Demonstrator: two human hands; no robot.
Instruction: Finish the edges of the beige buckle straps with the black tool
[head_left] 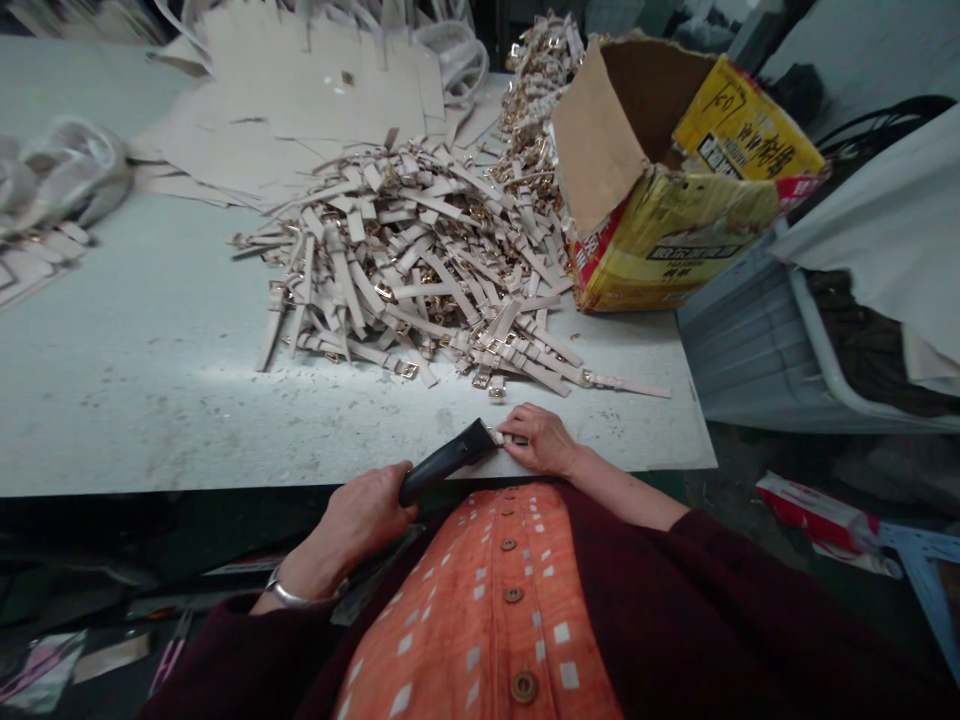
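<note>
My left hand (369, 512) is wrapped round a black handheld tool (448, 461), shaped like a hair clipper, that slants up to the right. Its wide head meets a small light strap (501, 437) at the table's front edge. The fingers of my right hand (541, 440) pinch that strap, covering most of it. Just beyond both hands lies a big heap of beige buckle straps (420, 250) with gold-coloured buckles. One strap (626, 385) sticks out from the heap to the right, above my right hand.
An open yellow cardboard box (667, 240) stands at the table's right end, beside a grey plastic bin (739, 330). Flat beige sheets (345, 85) are stacked at the back. Pale bundled material (71, 170) lies at the left on the light table (150, 400).
</note>
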